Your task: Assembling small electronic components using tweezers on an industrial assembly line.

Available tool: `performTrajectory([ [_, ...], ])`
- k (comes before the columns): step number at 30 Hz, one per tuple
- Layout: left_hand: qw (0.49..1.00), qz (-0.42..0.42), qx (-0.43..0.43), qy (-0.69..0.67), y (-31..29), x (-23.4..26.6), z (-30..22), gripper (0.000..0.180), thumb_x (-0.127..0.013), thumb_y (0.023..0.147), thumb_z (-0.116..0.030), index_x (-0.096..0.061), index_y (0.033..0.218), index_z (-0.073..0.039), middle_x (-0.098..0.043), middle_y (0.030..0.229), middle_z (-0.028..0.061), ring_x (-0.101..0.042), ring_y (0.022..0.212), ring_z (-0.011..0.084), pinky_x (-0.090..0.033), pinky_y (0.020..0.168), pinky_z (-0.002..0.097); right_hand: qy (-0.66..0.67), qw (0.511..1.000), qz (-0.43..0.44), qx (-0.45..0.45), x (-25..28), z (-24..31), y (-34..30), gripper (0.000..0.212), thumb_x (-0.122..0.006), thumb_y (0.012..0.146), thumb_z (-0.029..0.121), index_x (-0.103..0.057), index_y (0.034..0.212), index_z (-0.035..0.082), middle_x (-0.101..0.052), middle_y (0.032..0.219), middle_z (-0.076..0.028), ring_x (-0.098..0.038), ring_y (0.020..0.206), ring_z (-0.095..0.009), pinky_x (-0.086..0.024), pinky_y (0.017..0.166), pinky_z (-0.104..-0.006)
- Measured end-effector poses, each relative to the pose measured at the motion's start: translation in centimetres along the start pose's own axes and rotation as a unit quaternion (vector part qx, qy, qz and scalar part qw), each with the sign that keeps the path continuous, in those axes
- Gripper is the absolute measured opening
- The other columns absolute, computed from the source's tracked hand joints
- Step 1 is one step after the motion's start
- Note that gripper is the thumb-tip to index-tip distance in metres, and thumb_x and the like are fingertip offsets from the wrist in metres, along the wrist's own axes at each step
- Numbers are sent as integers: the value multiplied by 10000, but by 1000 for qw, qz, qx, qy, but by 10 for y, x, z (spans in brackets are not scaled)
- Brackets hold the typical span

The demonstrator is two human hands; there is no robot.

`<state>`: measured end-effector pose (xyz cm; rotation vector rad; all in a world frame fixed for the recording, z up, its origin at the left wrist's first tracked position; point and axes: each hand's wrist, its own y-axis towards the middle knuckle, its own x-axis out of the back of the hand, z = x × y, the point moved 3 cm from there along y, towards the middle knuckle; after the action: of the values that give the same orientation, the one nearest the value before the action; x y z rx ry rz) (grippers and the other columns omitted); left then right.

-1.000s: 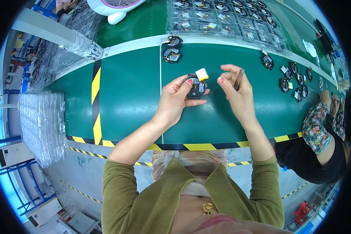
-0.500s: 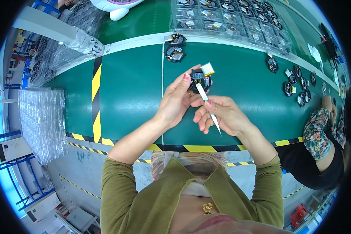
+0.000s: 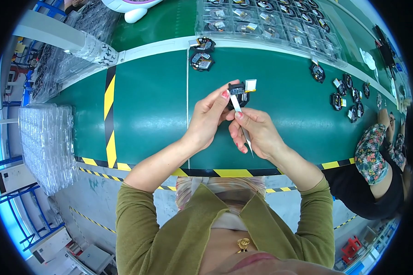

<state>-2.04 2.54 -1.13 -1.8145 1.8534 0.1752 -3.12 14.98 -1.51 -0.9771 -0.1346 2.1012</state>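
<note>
My left hand (image 3: 205,120) is closed round a round black electronic module (image 3: 244,97) with a circuit board inside, holding it above the green table. A small silver battery (image 3: 250,85) with a yellow edge sticks up at the module's far right side. In my right hand (image 3: 260,132), between thumb and fingers, is a slim white stick (image 3: 235,102). Its broad flat end touches or overlaps the module beside my left thumb, and its pointed end slants down toward me. Part of the module is hidden behind my left fingers and the stick.
Two similar modules (image 3: 202,60) sit by the table's far rail; several more (image 3: 338,101) lie at right. Clear trays (image 3: 270,30) of modules stand beyond the rail. Stacked plastic trays (image 3: 47,142) are at left. A co-worker's flowered sleeve (image 3: 371,151) is at far right.
The module has tilted in my left hand, and the battery now stands more upright. My right hand has shifted slightly left, bringing the stick's flat end close to my left thumb.
</note>
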Motion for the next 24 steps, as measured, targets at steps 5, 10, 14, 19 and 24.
performTrajectory([
  [5,997,-19,24,-72,5,9,2,352,-365,943,-236,-434,1244,-65,-550,955,15,-510,767,59,-445,702,199,-238,971,-9,-22,2,10,0,234,-486,889,216,-539,949,-4,-539,622,-41,-467,432,-94,-340,359,-216],
  [10,993,-60,24,102,15,13,5,313,-500,880,-119,-502,1181,-34,-587,1006,74,-550,890,101,-457,786,233,-643,647,-162,377,-1,23,-6,221,-620,757,180,-538,943,95,-523,841,-88,-570,623,-267,-462,510,-364],
  [14,941,-80,-202,260,22,27,-16,291,-481,874,-69,-501,1158,-8,-520,1143,116,-550,979,177,-458,809,258,-711,568,-201,363,16,33,0,171,-622,743,185,-536,834,69,-520,743,-122,-578,583,-271,-454,458,-360],
  [19,677,-146,-284,663,25,20,-61,250,-511,844,-133,-508,1088,-79,-517,877,112,-554,741,269,-454,608,364,-781,429,-305,336,68,79,-4,212,-627,728,228,-539,747,36,-527,650,-130,-582,540,-257,-452,429,-351],
  [24,540,-233,-218,779,47,42,-69,480,-550,807,-391,-457,1121,-40,-525,984,186,-566,817,359,-471,648,417,-762,387,-457,248,134,108,-28,250,-583,779,303,-537,839,65,-579,696,-120,-596,573,-285,-476,465,-373],
])
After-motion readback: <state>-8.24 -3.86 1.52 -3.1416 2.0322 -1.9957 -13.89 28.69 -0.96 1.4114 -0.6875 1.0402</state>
